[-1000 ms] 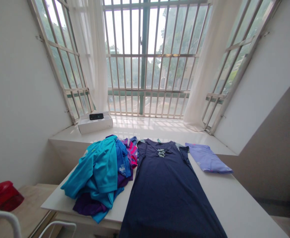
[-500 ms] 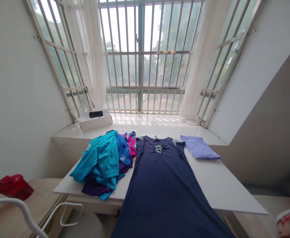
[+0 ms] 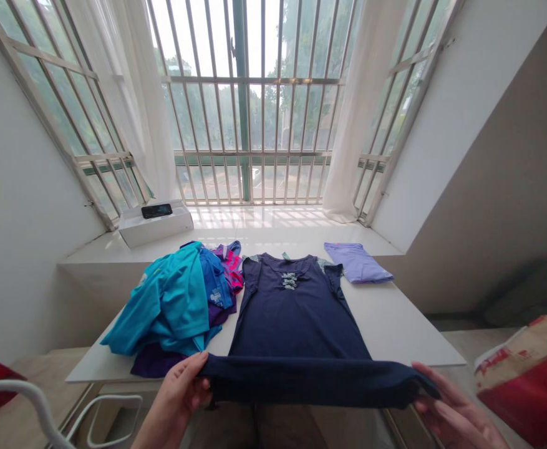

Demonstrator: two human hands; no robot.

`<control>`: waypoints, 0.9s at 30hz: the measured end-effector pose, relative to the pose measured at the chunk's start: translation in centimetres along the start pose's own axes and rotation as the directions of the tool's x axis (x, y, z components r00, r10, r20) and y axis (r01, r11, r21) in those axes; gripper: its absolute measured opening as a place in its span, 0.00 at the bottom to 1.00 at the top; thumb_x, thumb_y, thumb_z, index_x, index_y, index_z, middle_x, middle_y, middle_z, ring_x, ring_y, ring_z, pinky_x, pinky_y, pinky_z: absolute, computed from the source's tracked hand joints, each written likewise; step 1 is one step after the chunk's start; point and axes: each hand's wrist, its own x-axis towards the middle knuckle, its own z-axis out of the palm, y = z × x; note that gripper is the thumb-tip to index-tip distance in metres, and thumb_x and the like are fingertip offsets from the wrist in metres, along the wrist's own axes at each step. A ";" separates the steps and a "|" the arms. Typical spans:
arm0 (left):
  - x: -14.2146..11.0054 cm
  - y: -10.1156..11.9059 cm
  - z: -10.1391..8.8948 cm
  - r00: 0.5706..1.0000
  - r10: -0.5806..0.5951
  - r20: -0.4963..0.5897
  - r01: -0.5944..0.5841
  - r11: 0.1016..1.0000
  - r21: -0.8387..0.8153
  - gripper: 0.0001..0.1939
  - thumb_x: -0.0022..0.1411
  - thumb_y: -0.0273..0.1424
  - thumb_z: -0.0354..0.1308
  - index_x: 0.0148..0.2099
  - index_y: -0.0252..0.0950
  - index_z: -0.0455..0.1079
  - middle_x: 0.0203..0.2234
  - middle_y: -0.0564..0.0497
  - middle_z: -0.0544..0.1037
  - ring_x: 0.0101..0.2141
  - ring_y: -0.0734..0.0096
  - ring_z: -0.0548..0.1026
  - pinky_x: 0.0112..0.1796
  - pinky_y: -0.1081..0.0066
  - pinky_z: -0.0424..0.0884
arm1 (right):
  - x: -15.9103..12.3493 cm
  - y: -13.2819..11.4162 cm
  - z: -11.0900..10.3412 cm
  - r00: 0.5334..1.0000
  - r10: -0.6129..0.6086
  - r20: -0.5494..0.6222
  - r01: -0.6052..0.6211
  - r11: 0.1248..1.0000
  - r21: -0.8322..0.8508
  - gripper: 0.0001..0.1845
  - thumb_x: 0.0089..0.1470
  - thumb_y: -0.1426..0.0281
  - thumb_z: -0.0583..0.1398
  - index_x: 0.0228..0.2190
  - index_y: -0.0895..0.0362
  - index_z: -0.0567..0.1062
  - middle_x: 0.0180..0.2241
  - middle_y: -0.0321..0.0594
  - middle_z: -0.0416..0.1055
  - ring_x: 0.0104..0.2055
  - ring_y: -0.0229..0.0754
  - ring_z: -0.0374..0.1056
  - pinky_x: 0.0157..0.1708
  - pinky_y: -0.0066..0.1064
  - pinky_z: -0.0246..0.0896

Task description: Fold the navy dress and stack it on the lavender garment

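Head view: a dark blue sleeveless dress is spread out on a white tabletop. Its neck is pointed at the far edge, and small pale green bits are sewn on the chest. The bottom of the dress is lifted up by two hands and is pulled tight in a straight line near the close edge of the tabletop. The left end of the cloth is pinched by the left hand. The right end is held by the right hand, with its fingers curled around the cloth. The hands are well apart, with the cloth stretched between them.

A messy pile of clothes is left just beside the dress. A bright blue shirt is on top, and a pink striped shirt and a purple shirt are partly hidden in the pile. A folded light purple shirt is laid near the far edge, to the right of the dress.

Behind the tabletop is a white window ledge. A white box is set on it, and a small black thing is lying on the box. A red paper bag is seen down to the right of the tabletop.
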 end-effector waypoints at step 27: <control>11.5 1.3 2.9 0.859 0.430 0.279 -0.434 0.320 0.842 0.12 0.67 0.35 0.48 0.46 0.39 0.70 0.31 0.50 0.79 0.30 0.65 0.78 0.32 0.72 0.68 | 12.3 -2.4 3.7 0.955 -0.292 0.045 0.270 0.803 -0.530 0.20 0.50 0.51 0.58 0.28 0.53 0.78 0.20 0.36 0.73 0.24 0.43 0.68 0.25 0.29 0.64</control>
